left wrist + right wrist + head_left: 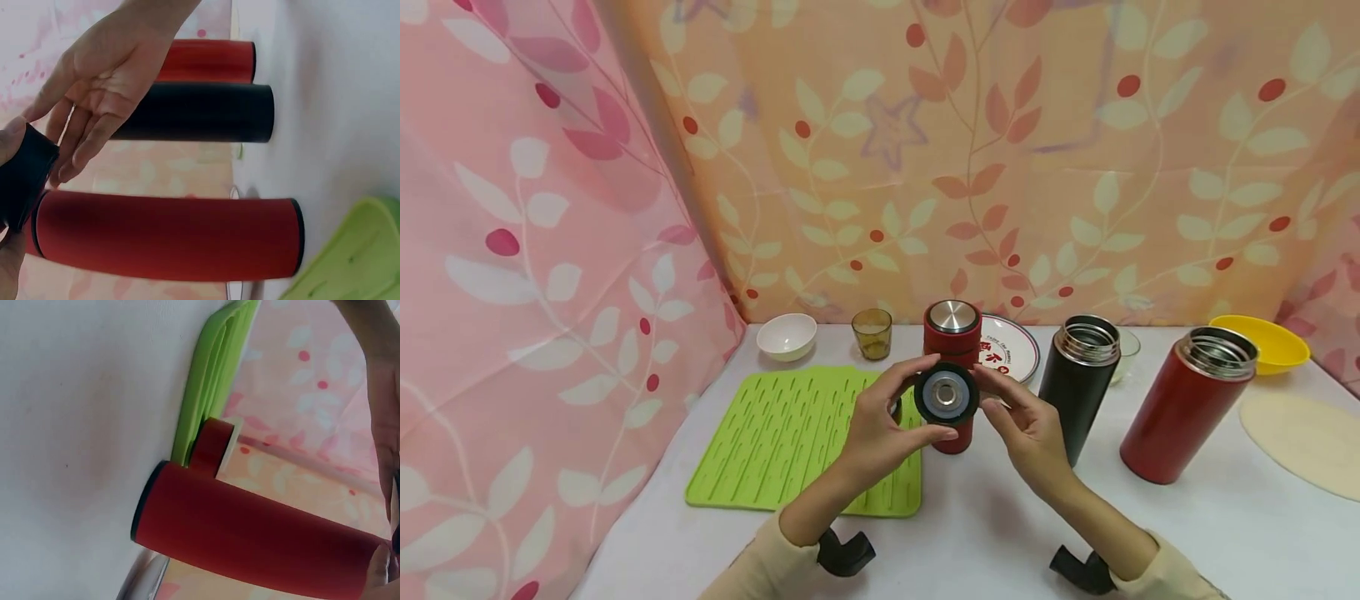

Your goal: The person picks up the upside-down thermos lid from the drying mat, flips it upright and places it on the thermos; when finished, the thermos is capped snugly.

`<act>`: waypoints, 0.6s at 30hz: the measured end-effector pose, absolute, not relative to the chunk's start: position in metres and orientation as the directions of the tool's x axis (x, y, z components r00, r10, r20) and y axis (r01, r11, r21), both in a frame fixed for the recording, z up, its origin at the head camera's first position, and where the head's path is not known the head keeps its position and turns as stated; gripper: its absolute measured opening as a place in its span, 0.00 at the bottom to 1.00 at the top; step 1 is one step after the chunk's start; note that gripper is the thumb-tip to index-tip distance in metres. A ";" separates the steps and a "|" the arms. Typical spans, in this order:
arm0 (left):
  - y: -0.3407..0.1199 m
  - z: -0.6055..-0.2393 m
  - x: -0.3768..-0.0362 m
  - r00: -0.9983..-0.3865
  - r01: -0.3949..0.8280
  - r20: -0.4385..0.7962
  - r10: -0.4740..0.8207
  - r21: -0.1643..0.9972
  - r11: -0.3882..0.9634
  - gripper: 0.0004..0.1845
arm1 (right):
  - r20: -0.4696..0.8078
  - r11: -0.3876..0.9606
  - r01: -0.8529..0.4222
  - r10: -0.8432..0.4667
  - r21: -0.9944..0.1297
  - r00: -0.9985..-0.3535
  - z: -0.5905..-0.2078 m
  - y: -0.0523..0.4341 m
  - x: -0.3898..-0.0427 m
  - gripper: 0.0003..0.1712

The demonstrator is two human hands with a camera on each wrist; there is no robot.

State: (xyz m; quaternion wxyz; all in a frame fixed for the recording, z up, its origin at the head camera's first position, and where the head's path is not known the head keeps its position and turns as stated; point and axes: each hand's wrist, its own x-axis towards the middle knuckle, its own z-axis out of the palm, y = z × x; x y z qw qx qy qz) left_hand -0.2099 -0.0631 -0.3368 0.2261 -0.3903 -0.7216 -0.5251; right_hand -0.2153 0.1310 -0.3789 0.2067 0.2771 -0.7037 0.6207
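While left fingers [907, 368] pinch black lid [947, 395] | right fingers [1013, 388] relaxed beside it | plate [1024, 350]: red lettering [996, 352], too small to read

Head view looks down; sideways wrist close-ups seemingly share the mat [365, 253].

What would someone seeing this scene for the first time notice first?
Probably the round black lid, pinched in the left hand, lower middle of the head view. Next, the bright green mat on the left, then the uncapped black bottle and red bottle on the right.
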 end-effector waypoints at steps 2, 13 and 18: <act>-0.060 -0.342 -0.214 -0.573 0.815 0.748 0.333 0.564 0.135 0.39 | 0.627 0.065 -0.640 -0.146 -0.766 -0.765 -0.376 0.132 -0.213 0.23; -0.055 -0.349 -0.221 -0.638 0.755 0.679 0.364 0.643 0.124 0.35 | 0.616 0.003 -0.621 -0.127 -0.784 -0.777 -0.373 0.136 -0.210 0.23; -0.059 -0.350 -0.222 -0.781 0.578 0.536 0.320 0.814 0.048 0.23 | 0.628 -0.020 -0.631 -0.125 -0.776 -0.768 -0.374 0.137 -0.207 0.26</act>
